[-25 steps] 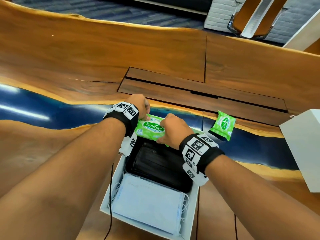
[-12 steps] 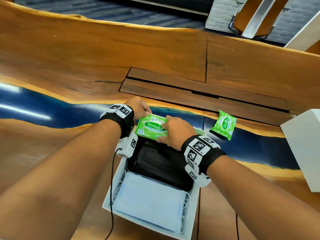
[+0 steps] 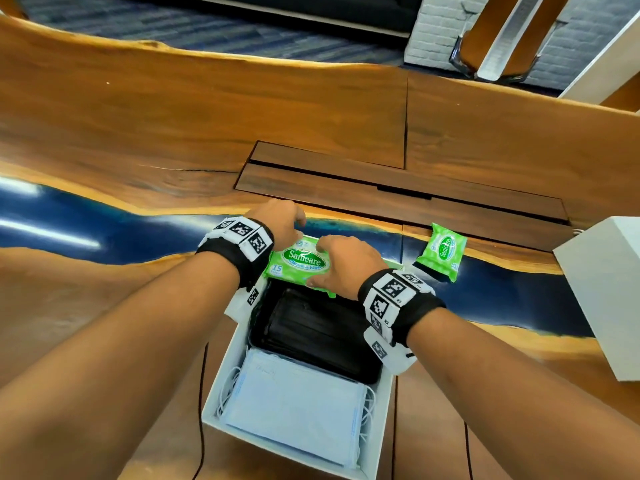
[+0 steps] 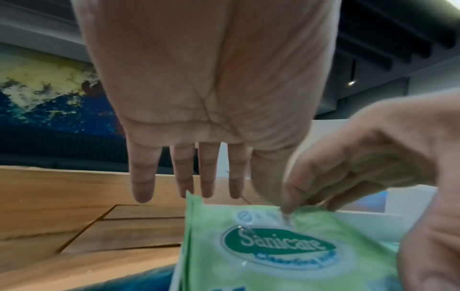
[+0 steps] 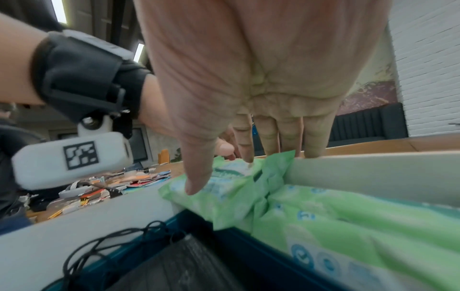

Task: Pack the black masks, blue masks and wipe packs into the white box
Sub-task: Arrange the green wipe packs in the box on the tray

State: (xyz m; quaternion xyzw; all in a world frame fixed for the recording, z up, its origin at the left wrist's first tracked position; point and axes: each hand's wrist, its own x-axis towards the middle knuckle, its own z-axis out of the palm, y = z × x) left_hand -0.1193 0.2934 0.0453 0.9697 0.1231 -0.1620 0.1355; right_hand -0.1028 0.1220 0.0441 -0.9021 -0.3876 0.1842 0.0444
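The white box [image 3: 227, 372] holds a blue mask stack [image 3: 294, 403] at its near end and a black mask stack [image 3: 318, 330] in the middle. A green Sanicare wipe pack [image 3: 298, 263] lies tilted over the far end. My right hand [image 3: 341, 258] pinches its far edge, thumb pressing on top [image 5: 196, 183]. My left hand [image 3: 282, 220] hovers at the pack's far left corner, its fingers [image 4: 206, 177] straight and holding nothing. Another green pack [image 5: 361, 226] lies inside the box below. A loose wipe pack [image 3: 441, 252] sits on the table to the right.
A white block [image 3: 606, 296] stands at the right edge of the wooden and blue resin table [image 3: 173, 116]. A thin black cable [image 3: 202, 410] runs along the box's left side. A dark inset panel [image 3: 381, 188] lies just beyond my hands.
Both hands stay at the wipe pack over the box's far end. The pack has tilted a little and shifted only slightly.
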